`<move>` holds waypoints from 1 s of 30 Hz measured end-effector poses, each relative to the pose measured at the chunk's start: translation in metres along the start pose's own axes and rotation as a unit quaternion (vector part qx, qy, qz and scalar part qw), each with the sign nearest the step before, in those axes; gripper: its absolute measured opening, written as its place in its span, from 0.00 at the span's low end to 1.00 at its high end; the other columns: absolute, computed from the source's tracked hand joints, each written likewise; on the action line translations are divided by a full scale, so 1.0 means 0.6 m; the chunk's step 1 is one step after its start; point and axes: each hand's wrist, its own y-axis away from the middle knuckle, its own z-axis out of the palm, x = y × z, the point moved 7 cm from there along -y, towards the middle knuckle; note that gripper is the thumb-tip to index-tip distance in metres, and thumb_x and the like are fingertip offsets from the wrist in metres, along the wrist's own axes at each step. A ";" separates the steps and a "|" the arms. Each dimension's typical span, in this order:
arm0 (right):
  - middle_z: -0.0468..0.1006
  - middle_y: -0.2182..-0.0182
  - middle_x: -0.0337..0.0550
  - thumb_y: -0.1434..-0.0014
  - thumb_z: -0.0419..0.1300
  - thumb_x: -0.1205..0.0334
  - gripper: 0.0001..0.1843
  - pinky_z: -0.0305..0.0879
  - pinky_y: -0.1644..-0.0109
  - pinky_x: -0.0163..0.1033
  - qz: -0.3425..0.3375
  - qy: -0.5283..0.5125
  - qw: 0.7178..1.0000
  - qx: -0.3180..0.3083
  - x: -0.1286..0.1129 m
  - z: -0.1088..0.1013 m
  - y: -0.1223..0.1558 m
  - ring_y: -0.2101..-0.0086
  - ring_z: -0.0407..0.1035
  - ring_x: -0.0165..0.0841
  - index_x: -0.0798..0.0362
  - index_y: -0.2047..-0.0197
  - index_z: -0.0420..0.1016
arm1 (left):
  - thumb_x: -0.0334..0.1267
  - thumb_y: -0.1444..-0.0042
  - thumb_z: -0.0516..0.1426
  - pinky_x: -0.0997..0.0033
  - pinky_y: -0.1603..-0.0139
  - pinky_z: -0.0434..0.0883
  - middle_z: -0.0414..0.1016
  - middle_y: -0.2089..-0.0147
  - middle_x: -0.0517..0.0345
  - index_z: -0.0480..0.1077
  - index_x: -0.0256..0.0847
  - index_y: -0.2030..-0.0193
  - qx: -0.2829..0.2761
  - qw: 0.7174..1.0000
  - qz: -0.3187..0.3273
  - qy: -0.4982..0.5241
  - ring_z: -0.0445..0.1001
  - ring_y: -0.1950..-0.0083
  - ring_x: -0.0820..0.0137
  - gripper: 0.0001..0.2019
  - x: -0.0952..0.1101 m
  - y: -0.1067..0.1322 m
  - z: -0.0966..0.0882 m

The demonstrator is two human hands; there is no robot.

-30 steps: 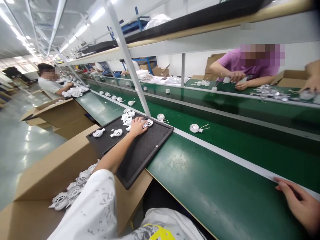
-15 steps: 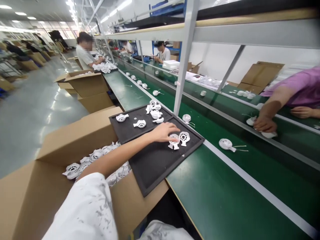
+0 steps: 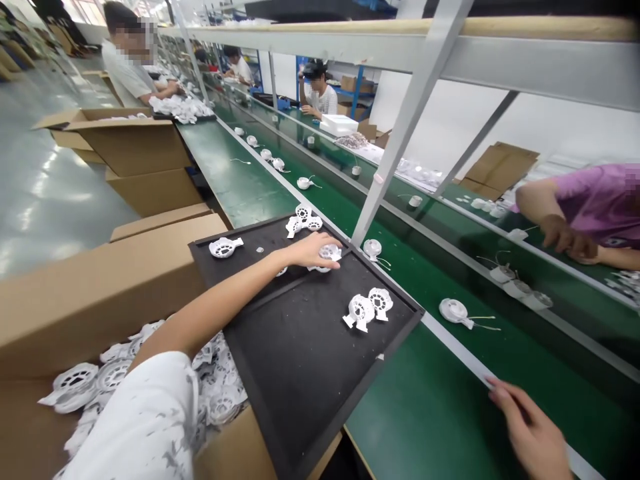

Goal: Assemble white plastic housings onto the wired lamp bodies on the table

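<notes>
My left hand [image 3: 311,250] reaches across the black foam tray [image 3: 300,360], its fingers curled down over a white round plastic part [image 3: 331,253]. Two more white parts [image 3: 369,308] lie side by side near the tray's right corner. A small cluster of white parts [image 3: 303,220] sits at the far edge, and a single part [image 3: 224,247] lies at the left. My right hand [image 3: 530,433] rests at the lower right on the green belt's white edge strip, fingers stretched out and holding nothing.
An open cardboard box [image 3: 100,293] full of white parts stands under my left arm. White parts with wires [image 3: 456,311] ride the green conveyor [image 3: 450,400]. A slanted metal post [image 3: 400,133] rises beside the tray. A person in purple [image 3: 590,213] works opposite, and others work further down the line.
My left hand left two parts near the tray's right corner and drew back to another part mid-tray. My right hand came back into view on the belt edge. The camera dipped lower.
</notes>
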 end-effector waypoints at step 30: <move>0.76 0.44 0.47 0.30 0.59 0.50 0.18 0.72 0.48 0.42 -0.493 0.024 0.786 -0.371 -0.806 0.580 -0.237 0.51 0.75 0.41 0.48 0.41 0.78 | 0.64 0.42 0.57 0.38 0.26 0.62 0.65 0.26 0.45 0.79 0.45 0.45 0.156 0.940 -0.293 -0.081 0.62 0.27 0.43 0.29 -0.179 0.260 -0.046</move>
